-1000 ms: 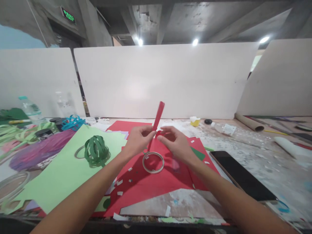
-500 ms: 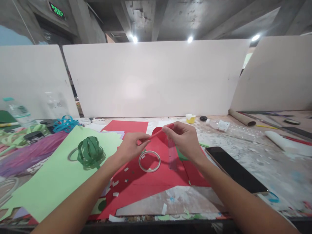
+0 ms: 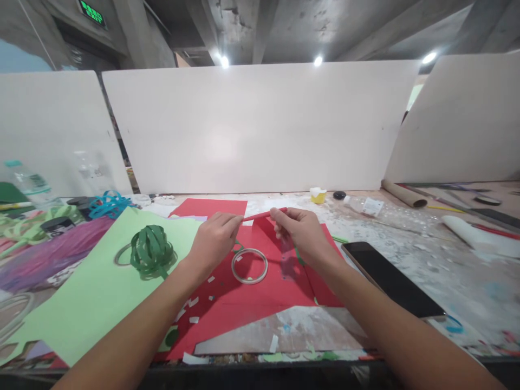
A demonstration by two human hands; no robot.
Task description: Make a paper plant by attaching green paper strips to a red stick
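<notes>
Narrow red paper strip [image 3: 260, 215] stretched between two hands, in the air beyond the pale ring [image 3: 249, 282].
The left hand [image 3: 216, 238] pinches its left end and the right hand [image 3: 299, 233] its right end, fingers closed on it. Red paper [image 3: 280, 292] lies under the ring; left of the ring, a dark green ball of strips [image 3: 151, 250] sits on a light green sheet [image 3: 93, 292]; right of it, a phone [image 3: 390, 279].
</notes>
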